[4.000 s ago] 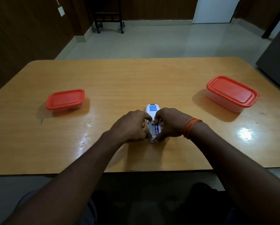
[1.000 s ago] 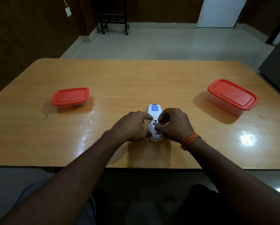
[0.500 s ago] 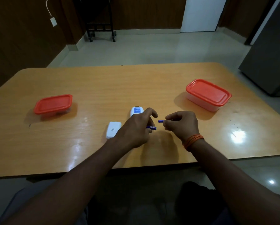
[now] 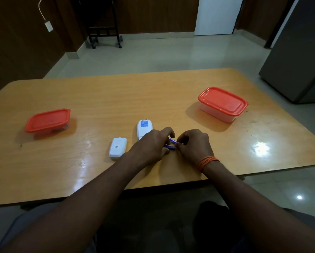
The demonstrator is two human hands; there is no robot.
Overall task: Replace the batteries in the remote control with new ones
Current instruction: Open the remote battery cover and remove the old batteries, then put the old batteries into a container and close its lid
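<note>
Remote [image 4: 144, 129] sits face down mid-worktop [image 4: 116, 99], its near end hidden behind the left hand [image 4: 151, 145], so the open compartment can't be seen from here. And here's the change: a second ago both hands were working at its back, now the two blue cells are out! The upper battery [image 4: 173, 140] is pinched in the right hand [image 4: 193, 143], grip clamped on it. The lower battery [image 4: 169, 147] is in the left hand's grip, just beneath it, both just right of the remote. The battery cover [image 4: 118, 147] lies on the worktop just left of the remote. So I'd say the old cells are cleared and fresh ones come next, perhaps from the left box [image 4: 48, 120] or the right box [image 4: 223, 103], both red-lidded, well apart at the sides. Forearms reach in from the near edge, knuckles up, fingers curled inward, an orange thread band [image 4: 207, 161] on the right wrist
</note>
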